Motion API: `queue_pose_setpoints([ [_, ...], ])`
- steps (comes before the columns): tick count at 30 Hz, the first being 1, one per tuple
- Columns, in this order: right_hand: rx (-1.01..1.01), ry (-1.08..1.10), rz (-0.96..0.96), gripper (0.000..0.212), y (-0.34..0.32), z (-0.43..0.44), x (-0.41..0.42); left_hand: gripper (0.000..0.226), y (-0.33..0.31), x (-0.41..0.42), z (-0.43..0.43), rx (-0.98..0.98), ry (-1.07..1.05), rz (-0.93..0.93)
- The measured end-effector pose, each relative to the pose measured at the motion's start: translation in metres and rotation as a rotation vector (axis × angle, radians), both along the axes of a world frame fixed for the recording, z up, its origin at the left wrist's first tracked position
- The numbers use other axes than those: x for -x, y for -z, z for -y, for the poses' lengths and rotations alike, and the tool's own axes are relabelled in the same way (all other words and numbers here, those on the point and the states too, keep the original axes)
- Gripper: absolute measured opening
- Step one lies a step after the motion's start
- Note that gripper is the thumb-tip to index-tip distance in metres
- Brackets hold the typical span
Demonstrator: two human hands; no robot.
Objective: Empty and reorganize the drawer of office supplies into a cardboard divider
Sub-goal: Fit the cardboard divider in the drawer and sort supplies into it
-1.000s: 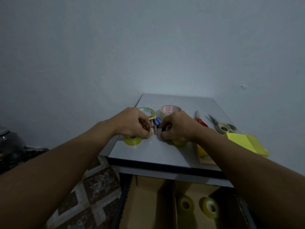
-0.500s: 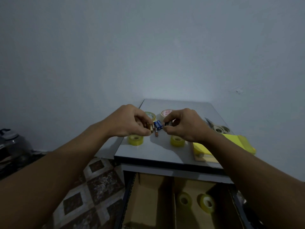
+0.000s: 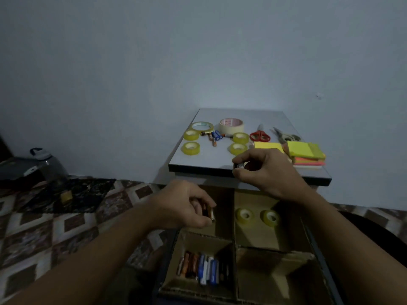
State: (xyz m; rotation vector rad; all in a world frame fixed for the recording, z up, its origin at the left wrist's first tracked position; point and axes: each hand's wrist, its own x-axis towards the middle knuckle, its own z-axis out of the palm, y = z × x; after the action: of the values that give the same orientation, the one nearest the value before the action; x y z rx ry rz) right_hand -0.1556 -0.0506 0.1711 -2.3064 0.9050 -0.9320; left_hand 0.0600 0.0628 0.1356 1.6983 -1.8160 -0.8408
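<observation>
- Two hands, both loaded with batteries, hang between the cabinet top (image 3: 211, 159) and the open drawer below it.
- Left hand (image 3: 187, 205) is curled round a small clutch of brown-and-gold batteries (image 3: 208, 213). The light is dim, so I can't be sure how many, perhaps two.
- Right hand (image 3: 267, 170) pinches one dark battery (image 3: 240, 165) between thumb and fingertips. Its other fingers are loosely bent, and it sits right at the front edge of the cabinet top.
- Down in the drawer sits the cardboard divider (image 3: 234, 243). Its near-left compartment already holds a row of batteries (image 3: 202, 268), packed side by side with their long axes running away from the person.
- That compartment lies below both hands and back toward the body.
- The left hand is the nearer one, hovering over the far-left compartment just behind it. The right hand is higher, farther back and off to the right.
- I'd judge the left hand's load goes in first, turned to lie along the same front-to-back line as the row. The right hand would have to come across the divider's centre wall.
- Two tape rolls (image 3: 244, 215) lie in the far-right compartment.
- Waiting on the cabinet top are a few loose batteries (image 3: 214, 135), several more rolls of tape, red scissors (image 3: 259, 135) and stacks of sticky notes (image 3: 306, 148).
</observation>
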Motion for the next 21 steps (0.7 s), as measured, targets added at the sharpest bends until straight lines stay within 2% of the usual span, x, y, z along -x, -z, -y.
queue_pose_setpoints([
  [7, -0.121, -0.033, -0.002, 0.022, 0.022, -0.028, 0.019, 0.043, 0.057, 0.026, -0.015, -0.218, 0.252, 0.334],
  [11, -0.157, -0.04, -0.006, 0.023, 0.032, -0.038, 0.022, 0.046, 0.079, 0.041, -0.008, -0.12, 0.368, 0.491],
  [14, -0.185, -0.054, 0.006, 0.021, 0.039, -0.043, 0.022, 0.038, 0.093, 0.044, -0.006, -0.065, 0.405, 0.577],
  [18, -0.223, -0.068, 0.005, 0.021, 0.048, -0.05, 0.021, 0.02, 0.108, 0.043, -0.007, -0.001, 0.422, 0.573],
  [21, -0.218, -0.052, -0.002, 0.022, 0.054, -0.052, 0.021, 0.022, 0.11, 0.04, -0.01, 0.015, 0.418, 0.52],
])
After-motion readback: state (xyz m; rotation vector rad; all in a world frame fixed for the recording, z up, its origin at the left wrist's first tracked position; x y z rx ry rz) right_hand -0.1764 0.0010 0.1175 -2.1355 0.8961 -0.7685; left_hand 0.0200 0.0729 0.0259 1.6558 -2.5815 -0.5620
